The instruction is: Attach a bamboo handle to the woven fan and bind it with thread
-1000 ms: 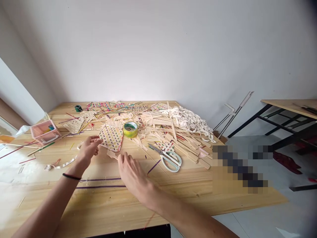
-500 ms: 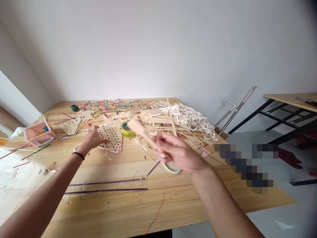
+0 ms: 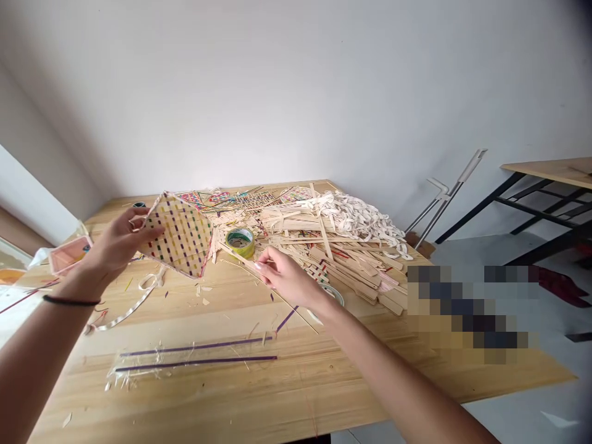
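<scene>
My left hand (image 3: 115,242) pinches the left edge of a woven bamboo panel (image 3: 181,237), a flat piece with yellow, purple and green checks and a pinkish bound rim. The panel is raised and tilted up over the table. Between the fingertips of my right hand (image 3: 287,279) is a pale wooden handle (image 3: 237,254), pointing left toward the panel's lower right side. Seen nearly edge-on, the handle looks thin, and my fingers cover part of it. A roll of tape (image 3: 240,243) with a yellow-green side stands just behind it.
A pile of bamboo strips and flat wooden handles (image 3: 356,271) covers the back right, beside tangled white cloth tape (image 3: 356,216). Purple strips (image 3: 198,362) lie in front. At left are a pink box (image 3: 69,254) and a loose white ribbon (image 3: 127,314).
My left hand has lifted the woven panel off the table and drawn it left. My right hand has moved left with the handle, which has turned edge-on and come lower.
</scene>
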{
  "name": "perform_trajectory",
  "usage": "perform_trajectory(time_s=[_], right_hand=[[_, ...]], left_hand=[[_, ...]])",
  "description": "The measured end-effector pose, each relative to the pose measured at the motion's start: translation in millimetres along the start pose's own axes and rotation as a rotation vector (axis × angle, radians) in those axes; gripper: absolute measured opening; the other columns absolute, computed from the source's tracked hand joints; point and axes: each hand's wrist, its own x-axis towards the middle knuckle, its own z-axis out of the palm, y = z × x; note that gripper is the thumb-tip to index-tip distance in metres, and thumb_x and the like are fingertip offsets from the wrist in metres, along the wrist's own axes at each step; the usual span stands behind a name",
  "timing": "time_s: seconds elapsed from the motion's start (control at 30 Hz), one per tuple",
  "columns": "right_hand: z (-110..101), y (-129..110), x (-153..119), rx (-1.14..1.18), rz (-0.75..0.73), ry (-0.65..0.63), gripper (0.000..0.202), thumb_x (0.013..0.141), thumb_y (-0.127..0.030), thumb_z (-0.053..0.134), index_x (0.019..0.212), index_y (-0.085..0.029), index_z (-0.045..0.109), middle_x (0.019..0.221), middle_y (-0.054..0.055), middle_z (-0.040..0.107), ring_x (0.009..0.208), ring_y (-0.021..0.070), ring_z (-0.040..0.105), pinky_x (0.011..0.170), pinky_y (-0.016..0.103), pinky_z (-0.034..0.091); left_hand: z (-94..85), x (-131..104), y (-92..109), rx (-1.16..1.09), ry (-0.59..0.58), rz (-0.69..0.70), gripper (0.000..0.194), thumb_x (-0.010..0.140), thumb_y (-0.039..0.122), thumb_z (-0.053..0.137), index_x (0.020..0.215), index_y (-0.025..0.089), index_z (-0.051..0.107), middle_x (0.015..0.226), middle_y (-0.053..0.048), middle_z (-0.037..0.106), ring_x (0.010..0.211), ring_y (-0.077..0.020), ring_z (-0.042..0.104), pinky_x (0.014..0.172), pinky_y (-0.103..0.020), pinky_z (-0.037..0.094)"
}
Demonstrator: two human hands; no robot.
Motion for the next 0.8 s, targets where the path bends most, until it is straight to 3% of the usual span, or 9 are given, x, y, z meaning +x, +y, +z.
perform_trajectory(time_s=[0.13, 0.23, 0.33, 0.4, 0.5, 0.6, 0.67, 0.73, 0.8], right_hand=[[11.5, 4.5, 22.2, -0.133, 0.017, 0.050, 0.019, 0.100, -0.020, 0.060, 0.085, -0.024, 0.050, 0.071, -0.004, 0.057, 0.068, 0.0166, 0.051, 0.069, 0.030, 0.036], [14.7, 11.9, 21.8, -0.197, 0.007, 0.050, 0.023, 0.094, -0.010, 0.061, 0.080, -0.024, 0.049, 0.072, -0.004, 0.056, 0.070, 0.0163, 0.049, 0.072, 0.030, 0.034], [8.1, 15.5, 13.0, -0.220, -0.031, 0.036, 0.021, 0.093, -0.011, 0.062, 0.080, -0.023, 0.051, 0.074, -0.004, 0.057, 0.071, 0.0163, 0.049, 0.073, 0.030, 0.035], [-2.4, 13.2, 8.1, -0.213, -0.069, 0.036, 0.015, 0.096, -0.017, 0.062, 0.084, -0.022, 0.055, 0.077, -0.003, 0.059, 0.073, 0.0167, 0.051, 0.073, 0.030, 0.037], [-21.8, 5.9, 4.2, -0.180, -0.131, 0.061, 0.013, 0.101, -0.031, 0.060, 0.092, -0.022, 0.059, 0.083, 0.000, 0.063, 0.076, 0.0176, 0.054, 0.073, 0.030, 0.040], [-35.8, 2.0, 1.1, -0.104, -0.183, 0.072, 0.021, 0.100, -0.042, 0.064, 0.095, -0.021, 0.063, 0.088, 0.002, 0.066, 0.079, 0.0182, 0.059, 0.075, 0.031, 0.045], [-38.7, 4.0, -2.0, -0.038, -0.202, 0.044, 0.025, 0.098, -0.045, 0.070, 0.093, -0.021, 0.066, 0.088, 0.003, 0.069, 0.080, 0.0186, 0.062, 0.076, 0.032, 0.048], [-36.7, 8.3, -5.7, -0.001, -0.191, -0.016, 0.029, 0.095, -0.047, 0.077, 0.090, -0.020, 0.070, 0.088, 0.004, 0.072, 0.081, 0.0190, 0.064, 0.078, 0.032, 0.049], [-31.5, 12.4, -9.5, -0.005, -0.165, -0.091, 0.029, 0.095, -0.046, 0.081, 0.089, -0.019, 0.073, 0.088, 0.004, 0.075, 0.081, 0.0186, 0.065, 0.078, 0.032, 0.050]], left_hand=[[-16.2, -5.1, 31.0, 0.001, 0.037, 0.099, 0.074, 0.051, 0.044, 0.106, 0.113, 0.020, 0.076, 0.101, -0.004, 0.082, 0.085, -0.0224, 0.072, 0.070, -0.030, 0.057], [-31.9, -14.1, 48.3, -0.007, 0.085, 0.173, 0.062, 0.058, 0.038, 0.100, 0.110, 0.019, 0.074, 0.097, 0.000, 0.079, 0.085, -0.0204, 0.071, 0.076, -0.031, 0.058], [-47.5, -26.3, 57.5, 0.006, 0.127, 0.195, 0.051, 0.064, 0.034, 0.092, 0.108, 0.018, 0.071, 0.094, 0.003, 0.076, 0.090, -0.0205, 0.070, 0.085, -0.036, 0.057], [-54.4, -34.7, 52.2, 0.017, 0.118, 0.095, 0.055, 0.060, 0.035, 0.095, 0.106, 0.019, 0.071, 0.093, 0.002, 0.078, 0.093, -0.0257, 0.072, 0.084, -0.039, 0.058], [-52.8, -48.1, 23.1, 0.007, -0.112, -0.110, 0.066, 0.056, 0.047, 0.102, 0.112, 0.022, 0.078, 0.101, -0.004, 0.083, 0.098, -0.0352, 0.074, 0.079, -0.040, 0.060], [-34.6, -63.5, -17.0, 0.049, -0.471, -0.254, 0.058, 0.068, 0.056, 0.099, 0.115, 0.027, 0.081, 0.110, -0.008, 0.084, 0.100, -0.0357, 0.076, 0.080, -0.040, 0.061], [-17.6, -74.0, -38.5, 0.067, -0.648, -0.307, 0.053, 0.072, 0.055, 0.098, 0.113, 0.025, 0.083, 0.108, -0.011, 0.084, 0.097, -0.0367, 0.077, 0.080, -0.041, 0.062], [-1.8, -82.7, -52.5, 0.083, -0.870, -0.308, 0.048, 0.083, 0.053, 0.090, 0.121, 0.025, 0.081, 0.116, -0.009, 0.082, 0.106, -0.0350, 0.076, 0.089, -0.039, 0.060], [9.5, -88.6, -60.9, 0.061, -1.013, -0.330, 0.047, 0.089, 0.052, 0.085, 0.126, 0.023, 0.077, 0.121, -0.009, 0.081, 0.113, -0.0346, 0.075, 0.095, -0.038, 0.060]])
